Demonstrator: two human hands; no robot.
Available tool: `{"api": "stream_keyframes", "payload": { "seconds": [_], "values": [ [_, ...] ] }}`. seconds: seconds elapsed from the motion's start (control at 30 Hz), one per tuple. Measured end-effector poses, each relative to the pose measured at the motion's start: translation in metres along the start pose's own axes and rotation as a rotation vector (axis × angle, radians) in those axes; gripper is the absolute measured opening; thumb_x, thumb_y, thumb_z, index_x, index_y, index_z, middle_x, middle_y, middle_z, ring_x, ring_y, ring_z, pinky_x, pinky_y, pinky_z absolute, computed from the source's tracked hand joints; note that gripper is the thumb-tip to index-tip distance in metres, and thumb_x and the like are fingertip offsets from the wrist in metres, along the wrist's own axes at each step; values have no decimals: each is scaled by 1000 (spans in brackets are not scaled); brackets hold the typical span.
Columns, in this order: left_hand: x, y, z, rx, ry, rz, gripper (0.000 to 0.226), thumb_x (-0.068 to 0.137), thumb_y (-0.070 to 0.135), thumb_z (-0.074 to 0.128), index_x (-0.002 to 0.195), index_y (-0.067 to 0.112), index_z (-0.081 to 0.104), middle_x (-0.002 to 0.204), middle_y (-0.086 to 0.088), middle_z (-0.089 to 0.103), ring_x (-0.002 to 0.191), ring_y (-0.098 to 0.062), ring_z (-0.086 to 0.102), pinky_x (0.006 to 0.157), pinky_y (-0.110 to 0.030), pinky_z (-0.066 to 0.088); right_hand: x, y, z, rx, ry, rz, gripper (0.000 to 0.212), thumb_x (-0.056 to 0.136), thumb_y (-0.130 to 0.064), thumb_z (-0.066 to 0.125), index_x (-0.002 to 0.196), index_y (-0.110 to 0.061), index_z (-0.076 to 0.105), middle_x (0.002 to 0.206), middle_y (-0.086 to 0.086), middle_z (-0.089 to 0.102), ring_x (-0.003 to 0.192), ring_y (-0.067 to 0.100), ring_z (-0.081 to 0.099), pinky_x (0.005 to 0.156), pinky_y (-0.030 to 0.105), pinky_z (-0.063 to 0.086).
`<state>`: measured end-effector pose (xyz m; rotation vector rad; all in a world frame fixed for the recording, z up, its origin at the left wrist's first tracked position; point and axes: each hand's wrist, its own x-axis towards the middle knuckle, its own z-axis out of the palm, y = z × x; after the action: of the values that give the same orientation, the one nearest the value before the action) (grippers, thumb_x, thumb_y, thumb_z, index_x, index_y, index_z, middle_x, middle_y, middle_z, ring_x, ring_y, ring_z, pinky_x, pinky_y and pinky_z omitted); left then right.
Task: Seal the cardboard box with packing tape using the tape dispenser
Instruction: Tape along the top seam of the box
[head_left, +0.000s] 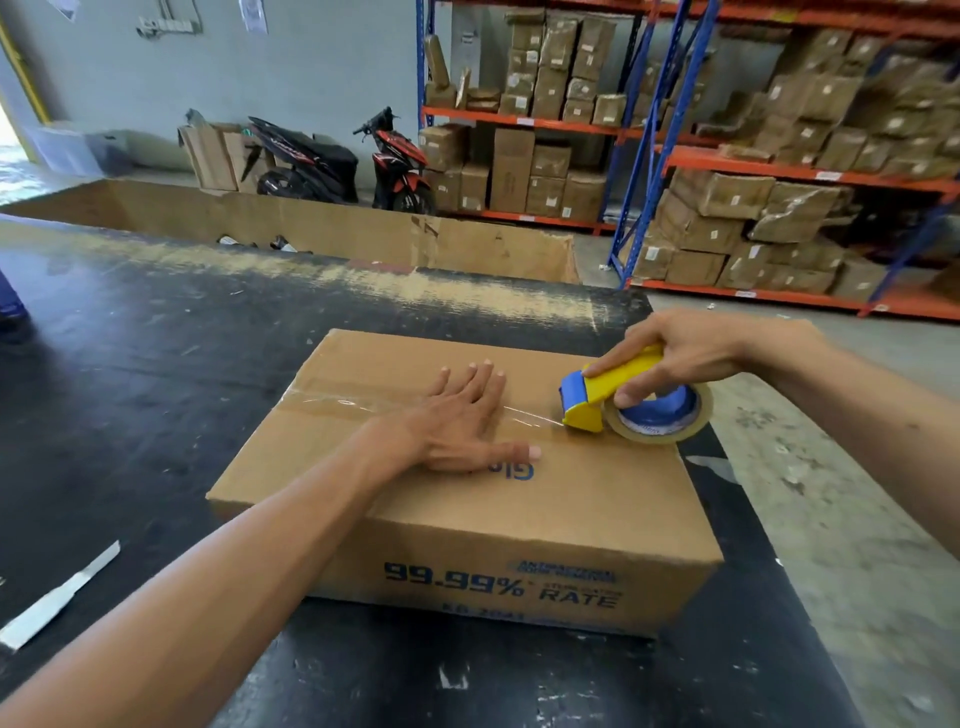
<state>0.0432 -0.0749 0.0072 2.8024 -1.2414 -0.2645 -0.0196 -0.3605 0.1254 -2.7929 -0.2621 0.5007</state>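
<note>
A brown cardboard box (566, 499) with blue print lies flat on the black table (130, 374). A strip of clear packing tape (332, 402) runs along its top seam from the left edge toward the right. My left hand (457, 421) presses flat on the taped seam, fingers spread. My right hand (680, 356) grips the yellow and blue tape dispenser (608, 395), which rests on the box top near the right edge. The tape roll (660, 418) sits under my fingers.
A large open cardboard bin (322, 228) stands behind the table. Two motorbikes (311, 161) are parked by the wall. Orange and blue shelving (779, 161) full of wrapped boxes fills the right. A white paper strip (62, 592) lies on the table's left.
</note>
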Motion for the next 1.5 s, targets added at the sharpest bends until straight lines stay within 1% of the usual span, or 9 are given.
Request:
{"api": "stream_keyframes", "payload": {
  "seconds": [0.13, 0.3, 0.7, 0.87, 1.07, 1.23, 1.33, 1.4, 1.5],
  "values": [
    [17, 39, 14, -97, 31, 18, 123, 66, 100, 13, 156, 22, -15, 165, -5, -20, 151, -20, -17, 122, -50, -10, -2, -6, 2, 21, 32, 22, 36, 76, -55, 77, 105, -72, 64, 106, -23, 55, 82, 13, 65, 67, 25, 49],
    [17, 38, 18, -18, 0, 11, 115, 69, 97, 8, 157, 26, -11, 166, -5, -16, 152, -23, -15, 122, -53, -8, -3, -10, 18, -36, 178, 0, 39, 65, -74, 71, 103, -75, 62, 102, -35, 51, 92, -1, 52, 68, 22, 36],
    [8, 28, 17, -8, -1, 53, 112, 71, 95, 7, 157, 26, -13, 166, -3, -14, 152, -21, -15, 122, -52, -8, -3, -19, 26, 56, 242, 33, 44, 53, -83, 69, 95, -79, 61, 103, -40, 51, 92, 0, 54, 68, 21, 41],
    [6, 30, 15, 16, -17, 45, 109, 73, 94, 7, 156, 26, -17, 166, -2, -18, 152, -20, -17, 122, -49, -10, -5, -12, 25, 68, 220, -24, 52, 55, -85, 68, 105, -75, 61, 113, -26, 58, 94, 0, 52, 70, 24, 41],
    [6, 36, 12, 33, -32, 27, 104, 79, 91, 13, 154, 28, -22, 164, 1, -22, 150, -14, -20, 123, -47, -9, -15, 4, 25, 131, 210, -106, 50, 54, -92, 66, 102, -77, 61, 101, -46, 54, 92, -17, 54, 66, 19, 40],
    [7, 37, 14, 27, -21, 39, 104, 77, 93, 13, 153, 33, -22, 163, 5, -23, 149, -10, -21, 122, -41, -12, -26, 23, 19, 177, 188, -121, 53, 56, -88, 69, 106, -73, 63, 99, -47, 60, 89, -1, 62, 59, 17, 53],
    [9, 34, 16, 8, -24, 35, 103, 77, 94, 14, 153, 35, -21, 163, 8, -24, 148, -8, -23, 122, -40, -14, -44, 52, 15, 203, 217, -85, 57, 52, -88, 71, 105, -70, 66, 98, -50, 60, 93, -13, 58, 65, 14, 46],
    [10, 33, 16, -1, -34, 44, 101, 78, 94, 15, 153, 36, -21, 162, 8, -25, 147, -8, -24, 122, -41, -14, -58, 74, 17, 247, 229, -44, 56, 50, -84, 75, 104, -69, 67, 98, -47, 63, 93, -8, 61, 68, 15, 45],
    [10, 35, 12, 6, -48, 52, 100, 79, 93, 15, 153, 36, -20, 162, 6, -26, 148, -10, -24, 122, -42, -13, -64, 85, 28, 238, 190, -36, 52, 54, -78, 76, 105, -70, 66, 92, -45, 63, 84, -12, 58, 61, 11, 43]
  ]
}}
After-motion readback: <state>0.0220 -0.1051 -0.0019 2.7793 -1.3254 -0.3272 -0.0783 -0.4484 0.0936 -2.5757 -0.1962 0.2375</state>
